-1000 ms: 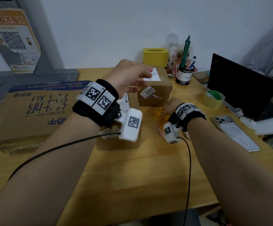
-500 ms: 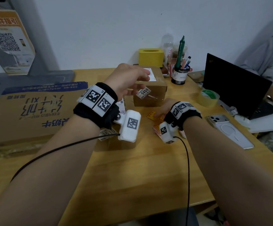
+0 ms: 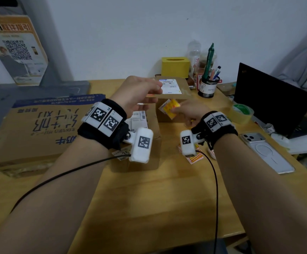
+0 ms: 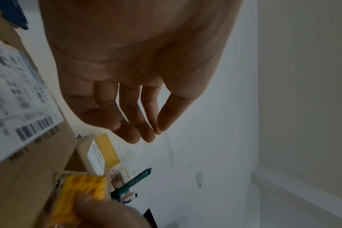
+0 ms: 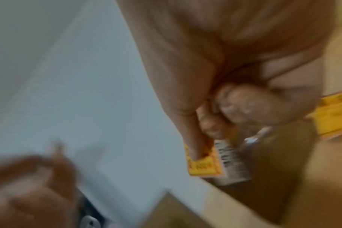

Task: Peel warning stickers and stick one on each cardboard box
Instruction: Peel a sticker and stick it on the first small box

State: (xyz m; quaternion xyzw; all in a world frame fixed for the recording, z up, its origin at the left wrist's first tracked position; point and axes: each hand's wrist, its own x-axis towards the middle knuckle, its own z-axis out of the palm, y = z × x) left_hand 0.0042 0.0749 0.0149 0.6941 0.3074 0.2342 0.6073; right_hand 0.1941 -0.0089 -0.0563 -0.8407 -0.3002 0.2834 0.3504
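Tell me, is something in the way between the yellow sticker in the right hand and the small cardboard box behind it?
Nothing visible blocks it. The right hand pinches the yellow sticker just in front of the small box. The left hand hovers beside, over the box's near-left corner, holding nothing, not across the sticker's path.

A wooden table (image 3: 149, 198) carries cardboard boxes (image 3: 140, 162), a phone (image 3: 266, 153), a tape roll (image 3: 242, 113) and a laptop (image 3: 273, 99)

wall (image 3: 112, 33): plain white | desk (image 3: 158, 198): light wood | light: dim, even
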